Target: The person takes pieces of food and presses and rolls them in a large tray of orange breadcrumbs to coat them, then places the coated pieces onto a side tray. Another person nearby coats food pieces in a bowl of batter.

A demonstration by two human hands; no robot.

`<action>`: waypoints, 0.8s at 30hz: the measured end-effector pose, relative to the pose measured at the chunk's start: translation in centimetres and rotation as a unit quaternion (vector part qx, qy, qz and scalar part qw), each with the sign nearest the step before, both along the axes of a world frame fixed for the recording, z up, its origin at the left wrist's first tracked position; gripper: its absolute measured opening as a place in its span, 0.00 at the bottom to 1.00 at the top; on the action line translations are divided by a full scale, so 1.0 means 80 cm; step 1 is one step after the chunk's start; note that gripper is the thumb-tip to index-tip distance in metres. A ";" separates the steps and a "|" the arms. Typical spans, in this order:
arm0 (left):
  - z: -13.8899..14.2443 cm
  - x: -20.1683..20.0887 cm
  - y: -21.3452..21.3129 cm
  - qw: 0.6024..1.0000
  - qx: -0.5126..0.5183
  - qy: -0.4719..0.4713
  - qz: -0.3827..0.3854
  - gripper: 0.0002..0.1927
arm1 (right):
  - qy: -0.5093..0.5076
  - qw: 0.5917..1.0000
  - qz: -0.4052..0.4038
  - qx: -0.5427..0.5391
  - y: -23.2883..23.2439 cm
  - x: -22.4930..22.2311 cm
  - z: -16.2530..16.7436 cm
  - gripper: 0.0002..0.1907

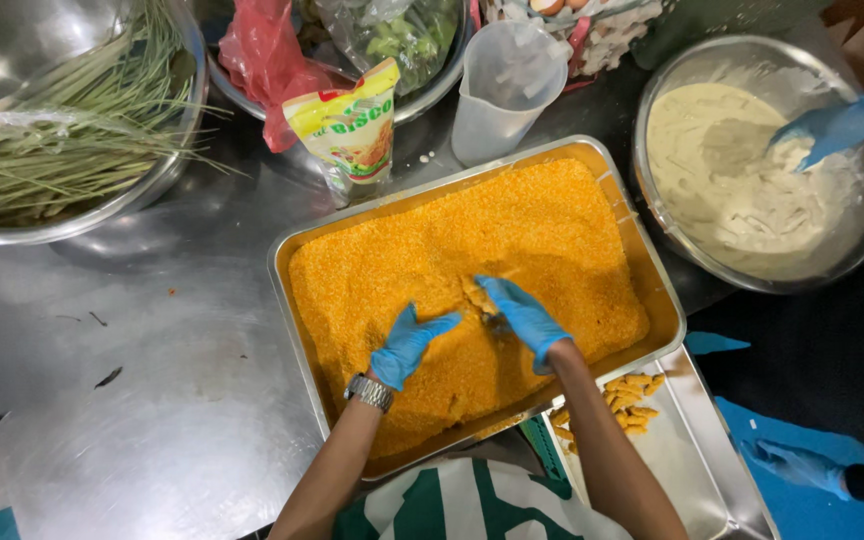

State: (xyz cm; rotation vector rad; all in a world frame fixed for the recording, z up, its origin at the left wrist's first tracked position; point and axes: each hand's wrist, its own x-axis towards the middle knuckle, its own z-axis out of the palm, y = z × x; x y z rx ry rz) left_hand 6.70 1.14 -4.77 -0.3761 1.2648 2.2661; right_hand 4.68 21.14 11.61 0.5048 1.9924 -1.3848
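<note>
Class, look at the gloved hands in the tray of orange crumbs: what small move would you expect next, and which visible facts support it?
Probably the right hand lifts the crumbed piece over to the smaller steel tray. The piece already looks covered in orange breadcrumbs, and similar coated pieces lie in a pile on that tray, just beside the right forearm. The left hand rests open on the crumbs.

Both gloved hands work in a tray of orange crumbs: the left hand lies flat, the right hand pinches a coated piece. At two o'clock another person's gloved hand reaches into a bowl of pale batter.
</note>
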 end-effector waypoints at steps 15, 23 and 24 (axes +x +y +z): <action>-0.025 0.050 -0.072 0.929 -0.331 0.158 0.057 0.26 | 0.256 0.957 -0.123 0.055 0.068 0.025 -0.058 0.11; 0.060 0.068 -0.079 0.799 -0.554 0.231 -0.034 0.24 | 0.274 0.959 -0.019 -0.069 0.037 0.054 -0.030 0.18; 0.056 0.068 -0.080 0.806 -0.544 0.233 -0.019 0.24 | 0.256 0.958 0.003 -0.132 0.036 0.061 -0.036 0.21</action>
